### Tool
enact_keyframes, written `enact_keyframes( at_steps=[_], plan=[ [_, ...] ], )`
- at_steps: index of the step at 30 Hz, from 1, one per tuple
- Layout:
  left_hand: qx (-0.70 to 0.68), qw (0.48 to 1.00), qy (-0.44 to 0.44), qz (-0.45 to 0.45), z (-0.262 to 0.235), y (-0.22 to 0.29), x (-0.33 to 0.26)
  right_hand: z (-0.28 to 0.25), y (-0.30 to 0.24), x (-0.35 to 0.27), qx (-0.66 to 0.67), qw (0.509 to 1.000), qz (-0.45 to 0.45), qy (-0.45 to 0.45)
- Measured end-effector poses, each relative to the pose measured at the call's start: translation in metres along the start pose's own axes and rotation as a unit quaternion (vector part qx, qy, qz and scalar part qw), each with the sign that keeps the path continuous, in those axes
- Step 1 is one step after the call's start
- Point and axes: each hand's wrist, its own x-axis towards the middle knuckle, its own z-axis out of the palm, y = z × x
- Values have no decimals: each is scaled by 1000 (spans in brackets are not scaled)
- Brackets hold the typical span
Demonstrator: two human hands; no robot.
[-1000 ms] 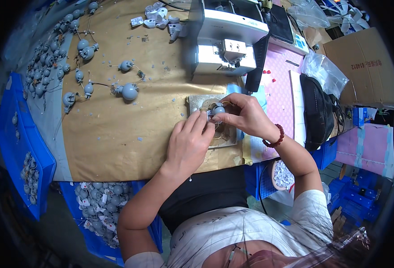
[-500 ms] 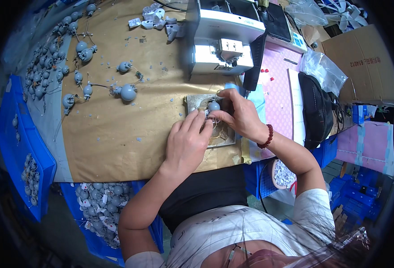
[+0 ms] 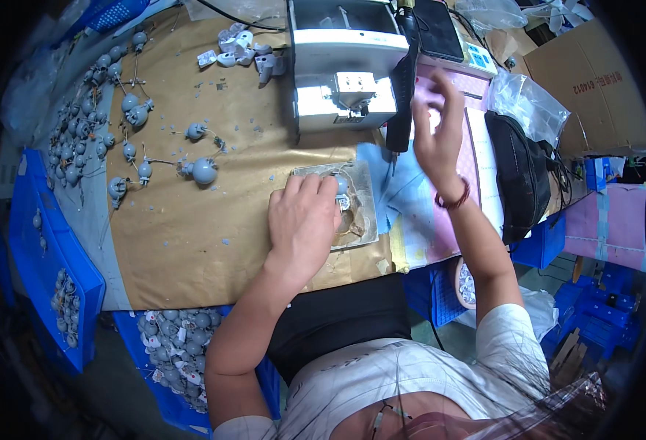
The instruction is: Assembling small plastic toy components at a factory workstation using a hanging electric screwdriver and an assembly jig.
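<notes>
My left hand (image 3: 301,216) rests on a square metal plate (image 3: 367,220), its fingers closed against a grey ball-shaped part (image 3: 340,185). A small white piece (image 3: 343,202) shows just below the ball; the fingertips are partly hidden. My right hand (image 3: 440,139) is up off the plate, over the pink sheet to the right. Its thumb and fingers are apart and slightly blurred, and I see nothing held in them. Beside it stands a long black bar-shaped tool (image 3: 402,103) with a thin tip pointing down.
A white metal machine (image 3: 345,81) stands behind the plate. Grey balls with wires (image 3: 204,171) and white-grey plastic pieces (image 3: 242,48) lie on the brown covering. Blue bins (image 3: 59,257) sit at left. A blue cloth (image 3: 404,187) and black pouch (image 3: 517,176) lie right.
My right hand has let go of the ball-shaped part and moved up and right to the pink sheet. My left hand stays at the part. The whole view has shifted slightly.
</notes>
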Motion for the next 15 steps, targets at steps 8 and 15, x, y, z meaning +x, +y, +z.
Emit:
enact_keyframes(
  at_steps=[8, 15],
  plan=[
    [0, 1000, 26, 6, 6, 2, 0, 12, 28, 15, 198, 947, 244, -65],
    [-35, 999, 24, -7, 5, 3, 1, -16, -48, 80, 455, 889, 56, -12]
  ],
)
